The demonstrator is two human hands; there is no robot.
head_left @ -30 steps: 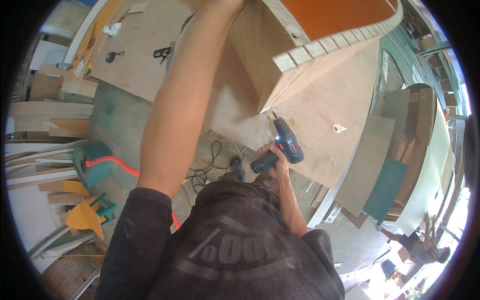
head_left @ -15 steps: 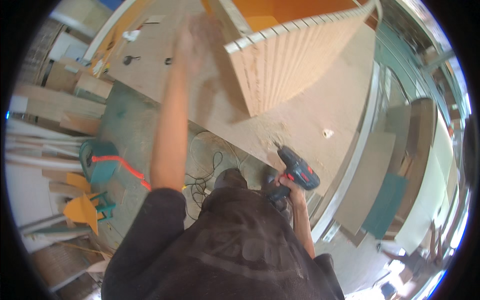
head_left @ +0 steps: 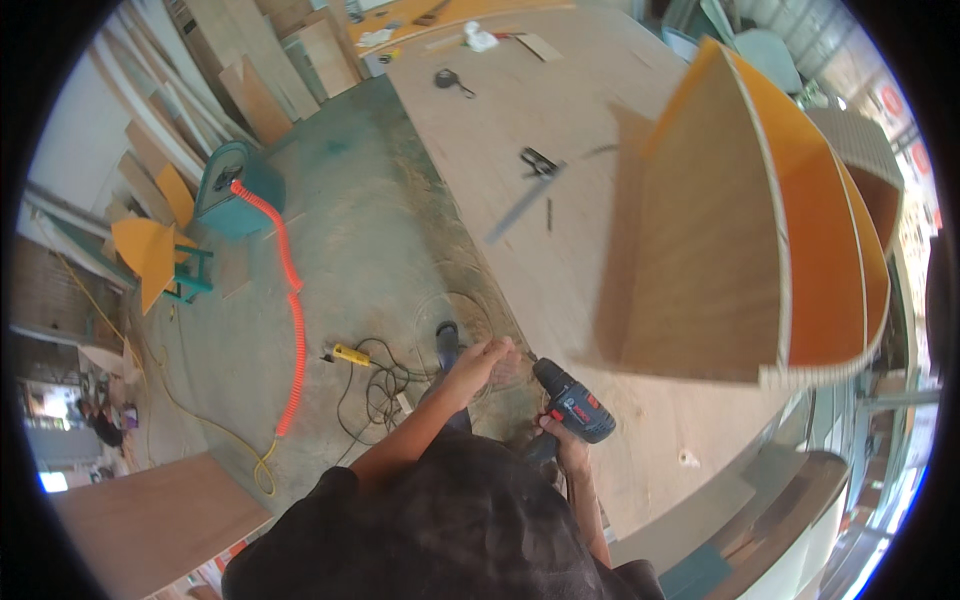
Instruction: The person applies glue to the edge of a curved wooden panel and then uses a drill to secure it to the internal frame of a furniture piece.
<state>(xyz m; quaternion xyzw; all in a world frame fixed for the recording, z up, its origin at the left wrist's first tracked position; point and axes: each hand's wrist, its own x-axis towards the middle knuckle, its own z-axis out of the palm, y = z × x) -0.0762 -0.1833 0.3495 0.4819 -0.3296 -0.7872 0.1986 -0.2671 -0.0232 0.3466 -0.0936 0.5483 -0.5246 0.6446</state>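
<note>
My right hand (head_left: 569, 441) is wrapped round the grip of a dark cordless drill (head_left: 578, 402), its chuck pointing up and left at the edge of the wooden worktable (head_left: 560, 300). Beside the chuck is my left hand (head_left: 486, 364), fingers stretched out and slightly blurred. I see nothing held in it. A thin bit seems to project from the chuck toward those fingers, too small to make out well. On the right of the table stands a curved plywood box (head_left: 705, 240) with orange inner faces and a slatted strip along its lower edge.
On the table lie a drill bit (head_left: 549, 214), a blurred metal ruler (head_left: 526, 203), a black clamp-like tool (head_left: 538, 161) and a tape measure (head_left: 450, 80). An orange coiled hose (head_left: 297, 350), a yellow tool (head_left: 350, 354) and tangled black cable (head_left: 378, 400) lie on the floor at left.
My left hand has come back from over the table to beside the drill's chuck. The view has swung, and the box now appears farther right with its plain panel showing. The drill stays in my right hand.
</note>
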